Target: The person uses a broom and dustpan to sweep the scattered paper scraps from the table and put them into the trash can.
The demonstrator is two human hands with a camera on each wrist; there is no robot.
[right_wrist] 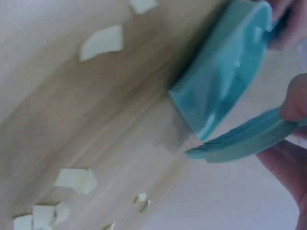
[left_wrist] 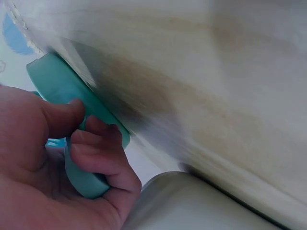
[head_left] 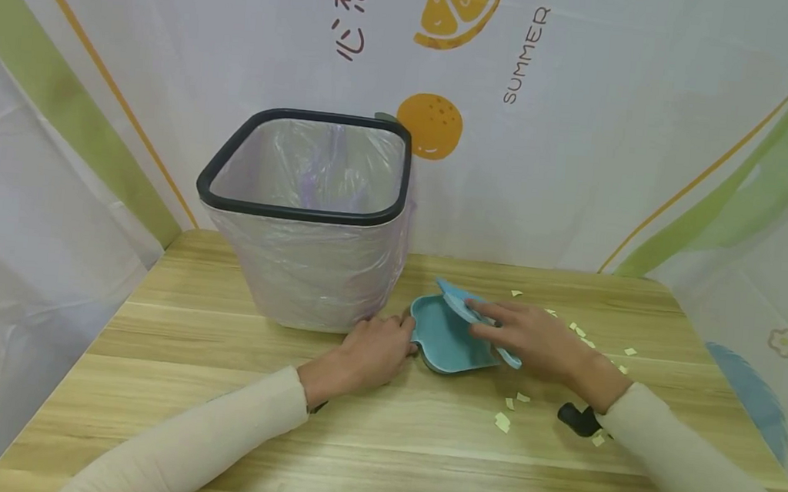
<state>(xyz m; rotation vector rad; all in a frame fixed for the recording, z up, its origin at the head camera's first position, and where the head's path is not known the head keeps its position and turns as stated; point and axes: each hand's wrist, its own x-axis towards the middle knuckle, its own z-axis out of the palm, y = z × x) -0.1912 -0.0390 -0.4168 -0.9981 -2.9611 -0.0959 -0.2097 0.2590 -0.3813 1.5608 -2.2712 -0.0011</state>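
My left hand (head_left: 372, 352) grips the handle of a teal dustpan (head_left: 452, 339), which lies on the table beside a lined bin. In the left wrist view, thumb and fingers curl round the dustpan's handle (left_wrist: 86, 175). With my right hand (head_left: 542, 343) I hold a small light-blue brush (head_left: 459, 307) over the dustpan's open side. The right wrist view has the brush's bristles (right_wrist: 235, 139) close to the dustpan's front lip (right_wrist: 189, 112); whether they touch I cannot tell. Pale yellow scraps (head_left: 502, 422) lie scattered around my right hand, and some appear larger as scraps (right_wrist: 101, 43) from the right wrist.
A bin with a black rim (head_left: 299, 213) and a clear purplish bag stands at the back left of the wooden table (head_left: 363, 460). Partly under my right forearm lies a black object (head_left: 578, 420). A printed white curtain (head_left: 565, 190) hangs behind the table and at both sides.
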